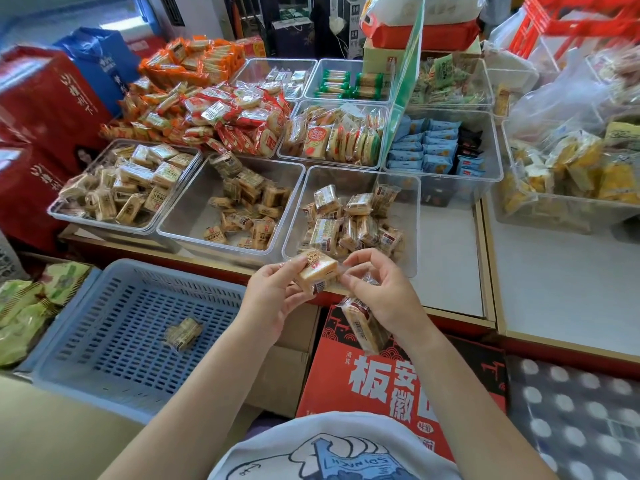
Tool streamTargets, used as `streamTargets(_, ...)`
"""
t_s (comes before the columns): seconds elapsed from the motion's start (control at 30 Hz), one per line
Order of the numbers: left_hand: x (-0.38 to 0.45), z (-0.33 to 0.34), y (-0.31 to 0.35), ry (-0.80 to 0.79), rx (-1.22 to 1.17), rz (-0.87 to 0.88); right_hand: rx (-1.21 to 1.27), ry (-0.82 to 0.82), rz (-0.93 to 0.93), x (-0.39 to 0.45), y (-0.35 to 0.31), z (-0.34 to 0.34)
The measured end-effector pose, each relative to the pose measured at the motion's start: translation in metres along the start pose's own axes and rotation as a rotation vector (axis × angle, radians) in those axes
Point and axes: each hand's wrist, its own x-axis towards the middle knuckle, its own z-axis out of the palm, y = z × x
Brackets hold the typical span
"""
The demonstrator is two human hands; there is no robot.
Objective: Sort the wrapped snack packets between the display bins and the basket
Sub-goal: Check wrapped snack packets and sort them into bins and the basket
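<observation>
Clear display bins (408, 188) are sitting side by side across the white counter (450, 265), each holding wrapped snacks: tan packets in the three nearest, red-and-white ones and blue ones in those behind. Below the counter's edge, to the person's left, a blue slotted basket (86, 386) is lying on the floor stock with a single tan packet (182, 335) resting near its middle. Beside it a red printed carton (349, 382) is standing under the person's arms. In front of the nearest right-hand bin, the left hand (270, 299) is curling round a wrapped snack packet (317, 273), thumb and fingers gripping its left side and holding it just above the counter's front edge. The right hand (379, 296) is pinching the clear wrapper end of that same packet with thumb and forefinger, while its lower fingers are clamping a second packet (363, 325), which is hanging tilted below the palm over the carton.
</observation>
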Motion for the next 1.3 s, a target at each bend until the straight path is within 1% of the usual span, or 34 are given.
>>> streamTargets(0.13,-0.001,0.002,0.001,-0.026,-0.011,-0.031,0.031,0.033,-0.101,-0.003,-0.003,0.002)
streamTargets(0.23,-0.003,0.000,0.002,-0.065,-0.042,-0.011,0.078,0.036,-0.121,-0.004,-0.005,0.003)
streamTargets(0.3,-0.006,0.001,0.002,-0.117,0.066,0.018,0.093,0.062,-0.095,-0.004,-0.006,0.003)
streamTargets(0.33,-0.007,0.000,0.001,-0.132,0.169,0.045,0.091,0.093,-0.082,-0.004,-0.006,0.003)
streamTargets(0.4,-0.007,-0.002,-0.001,-0.173,0.369,0.150,0.089,0.173,-0.053,-0.003,-0.006,0.002)
streamTargets(0.5,-0.012,-0.002,-0.001,-0.366,0.538,0.295,0.067,0.247,-0.009,-0.001,-0.002,0.001)
streamTargets(0.53,-0.012,-0.002,-0.003,-0.400,0.582,0.337,0.048,0.252,-0.002,0.000,-0.001,0.001)
streamTargets(0.6,-0.010,-0.002,-0.005,-0.356,0.590,0.423,0.043,0.248,0.002,0.000,0.001,0.002)
streamTargets(0.67,-0.008,-0.003,-0.006,-0.322,0.560,0.452,0.043,0.243,-0.010,0.000,0.001,0.003)
streamTargets(0.87,-0.010,-0.003,-0.002,-0.331,0.520,0.377,0.095,0.250,-0.050,-0.002,0.001,0.005)
streamTargets(0.97,-0.008,-0.001,-0.002,-0.335,0.499,0.262,0.088,0.268,-0.060,-0.001,0.003,0.004)
streamTargets(1.03,-0.010,-0.001,0.000,-0.362,0.414,0.187,0.099,0.261,-0.050,0.000,0.002,0.004)
streamTargets(1.17,-0.011,0.000,-0.003,-0.375,0.318,0.158,0.099,0.262,-0.054,0.001,0.003,0.006)
streamTargets(1.23,-0.010,0.000,-0.005,-0.368,0.257,0.141,0.100,0.265,-0.048,0.001,0.004,0.006)
streamTargets(1.3,-0.007,-0.002,-0.001,-0.324,0.124,0.098,0.119,0.277,-0.011,0.001,0.004,0.003)
